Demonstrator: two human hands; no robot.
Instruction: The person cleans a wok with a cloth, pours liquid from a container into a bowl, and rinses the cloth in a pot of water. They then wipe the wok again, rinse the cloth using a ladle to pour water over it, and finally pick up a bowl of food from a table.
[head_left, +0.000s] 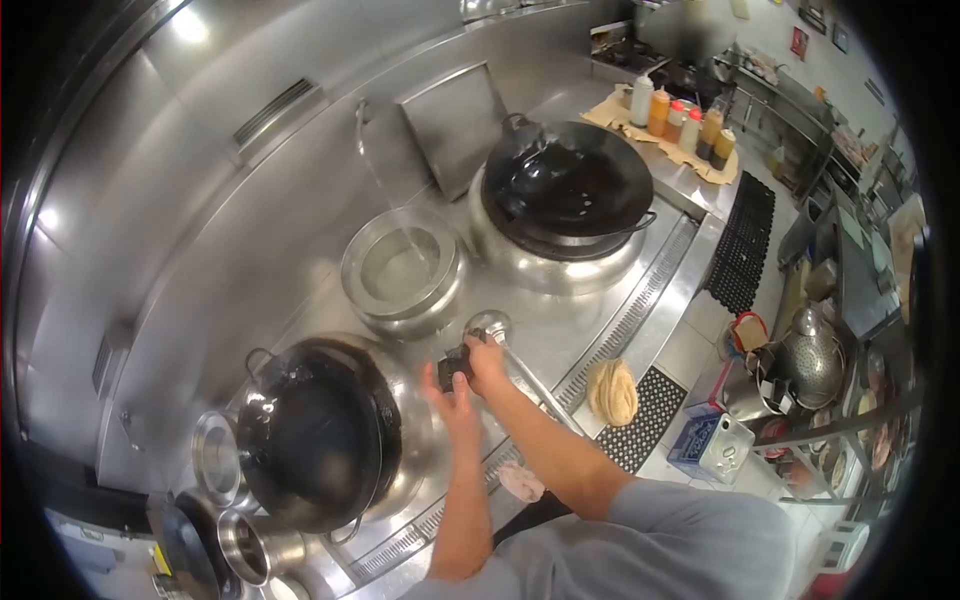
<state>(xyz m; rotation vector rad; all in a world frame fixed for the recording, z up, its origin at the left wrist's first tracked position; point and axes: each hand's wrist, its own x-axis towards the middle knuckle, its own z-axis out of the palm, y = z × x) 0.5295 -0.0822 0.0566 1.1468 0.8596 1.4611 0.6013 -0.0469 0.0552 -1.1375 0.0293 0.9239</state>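
Both my hands are together over the steel cooktop, between the two woks. My left hand (455, 402) is closed around a small black blocky thing (454, 368), whose kind I cannot make out. From the other side, my right hand (488, 362) grips the same thing near its upper end. A ladle (490, 323) lies just beyond the right hand, its long handle running toward the front edge under my forearm. To the left of my hands sits a large black wok (318, 435); another black wok (570, 180) stands on the far burner.
Water runs from a spout (362, 115) into a round steel basin (398, 265). Squeeze bottles (658, 112) stand on cardboard at the far right. A folded cloth (612, 392) and a crumpled pinkish cloth (520, 482) lie along the front edge. A steel pot (255, 545) stands at lower left.
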